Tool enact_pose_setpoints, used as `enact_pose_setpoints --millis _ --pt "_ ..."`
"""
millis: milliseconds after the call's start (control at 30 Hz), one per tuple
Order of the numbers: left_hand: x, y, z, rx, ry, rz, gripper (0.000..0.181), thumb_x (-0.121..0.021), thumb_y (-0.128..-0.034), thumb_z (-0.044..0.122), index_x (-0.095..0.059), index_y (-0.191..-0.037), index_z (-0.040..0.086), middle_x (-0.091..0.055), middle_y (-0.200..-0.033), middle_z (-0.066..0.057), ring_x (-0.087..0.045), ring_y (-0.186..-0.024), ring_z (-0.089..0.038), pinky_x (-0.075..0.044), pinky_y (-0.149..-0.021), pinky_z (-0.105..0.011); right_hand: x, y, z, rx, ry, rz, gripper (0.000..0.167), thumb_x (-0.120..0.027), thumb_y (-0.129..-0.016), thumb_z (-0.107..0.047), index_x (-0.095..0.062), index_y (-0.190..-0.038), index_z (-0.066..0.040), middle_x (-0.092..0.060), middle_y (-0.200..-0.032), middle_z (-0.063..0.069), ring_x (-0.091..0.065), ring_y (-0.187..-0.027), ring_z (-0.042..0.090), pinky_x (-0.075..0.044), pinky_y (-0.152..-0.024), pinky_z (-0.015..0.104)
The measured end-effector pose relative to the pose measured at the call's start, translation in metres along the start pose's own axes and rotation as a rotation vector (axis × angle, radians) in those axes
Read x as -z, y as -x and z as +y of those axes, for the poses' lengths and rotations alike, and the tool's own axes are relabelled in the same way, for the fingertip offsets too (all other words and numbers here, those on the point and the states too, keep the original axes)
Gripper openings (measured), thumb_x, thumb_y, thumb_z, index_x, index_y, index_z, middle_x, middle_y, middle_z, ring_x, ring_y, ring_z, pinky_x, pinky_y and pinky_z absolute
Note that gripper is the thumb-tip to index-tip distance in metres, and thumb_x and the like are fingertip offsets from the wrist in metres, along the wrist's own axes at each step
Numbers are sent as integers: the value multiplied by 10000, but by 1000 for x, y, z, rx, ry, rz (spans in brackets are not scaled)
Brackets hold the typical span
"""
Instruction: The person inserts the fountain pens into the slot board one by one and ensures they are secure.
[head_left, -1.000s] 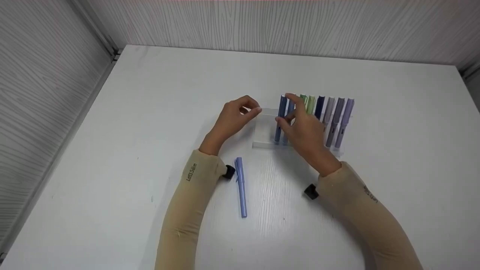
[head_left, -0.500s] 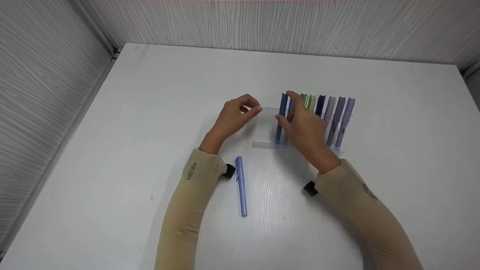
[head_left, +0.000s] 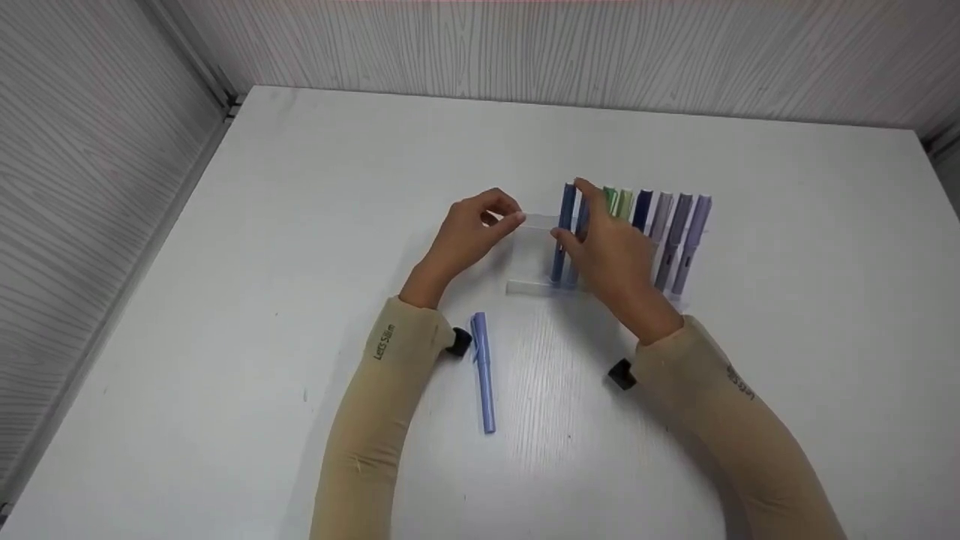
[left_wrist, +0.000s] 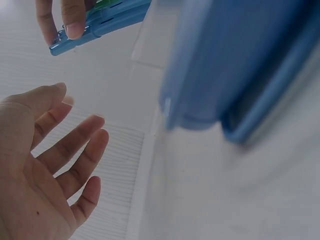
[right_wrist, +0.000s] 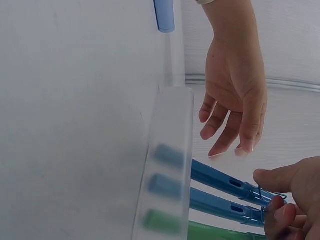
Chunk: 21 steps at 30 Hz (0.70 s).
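Observation:
A clear pen stand [head_left: 531,288] holds a row of upright capped pens in blue, green, navy, grey and purple. At its back left corner, my left hand [head_left: 469,232] pinches the clear edge between thumb and index finger; the other fingers are loosely bent. My right hand [head_left: 611,251] grips the leftmost dark blue pen [head_left: 562,232] of the row, index finger at its cap top and thumb on its side. Beside it stands another blue pen [right_wrist: 217,205], partly behind my right fingers. In front of the stand a light blue pen [head_left: 484,375] lies on the table.
The white table [head_left: 225,337] extends around the stand, with wood-grain panels [head_left: 525,52] behind and at the left. Green [head_left: 609,201], navy [head_left: 641,210] and purple [head_left: 691,244] pens stand right of the gripped one. A black wrist camera [head_left: 622,373] projects from my right sleeve.
Both hands stay nearly in place. My right hand's fingertips and the dark blue pen's top have shifted very slightly upward in the head view. The light blue pen still lies on the table.

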<state>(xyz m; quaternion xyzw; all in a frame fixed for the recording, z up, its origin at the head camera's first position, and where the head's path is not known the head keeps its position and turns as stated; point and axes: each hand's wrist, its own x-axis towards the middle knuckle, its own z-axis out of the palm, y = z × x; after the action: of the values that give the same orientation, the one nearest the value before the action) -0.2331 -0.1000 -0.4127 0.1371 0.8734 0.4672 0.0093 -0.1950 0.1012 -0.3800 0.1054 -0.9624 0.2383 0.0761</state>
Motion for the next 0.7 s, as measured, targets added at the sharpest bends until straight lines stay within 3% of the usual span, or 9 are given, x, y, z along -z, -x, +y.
enact_pose_setpoints --millis 300,500,700 --pt "1 0 1 13 -9 -6 242 -612 -950 338 -660 -1065 131 -693 -1063 -31 -606 -982 -152 -490 -903 -282 6 8 1 28 -88 38 671 -645 -927 -344 -314 -1477 -151 -660 -763 104 -537 -559 202 -468 -533 331" --pt "0 0 0 11 -6 -6 250 -607 -952 343 -658 -1067 127 -692 -1065 -35 -612 -981 -158 -492 -906 -288 8 16 -3 84 -106 58 667 -656 -917 -358 -348 -1452 -106 -618 -742 82 -478 -518 173 -401 -484 283" --pt "0 0 0 5 -1 5 243 -611 -951 335 -659 -1060 124 -696 -1055 -31 -612 -986 -154 -492 -911 -283 10 30 -12 123 -192 -19 691 -663 -912 -349 -330 -1462 -94 -606 -789 58 -422 -492 135 -359 -462 270"
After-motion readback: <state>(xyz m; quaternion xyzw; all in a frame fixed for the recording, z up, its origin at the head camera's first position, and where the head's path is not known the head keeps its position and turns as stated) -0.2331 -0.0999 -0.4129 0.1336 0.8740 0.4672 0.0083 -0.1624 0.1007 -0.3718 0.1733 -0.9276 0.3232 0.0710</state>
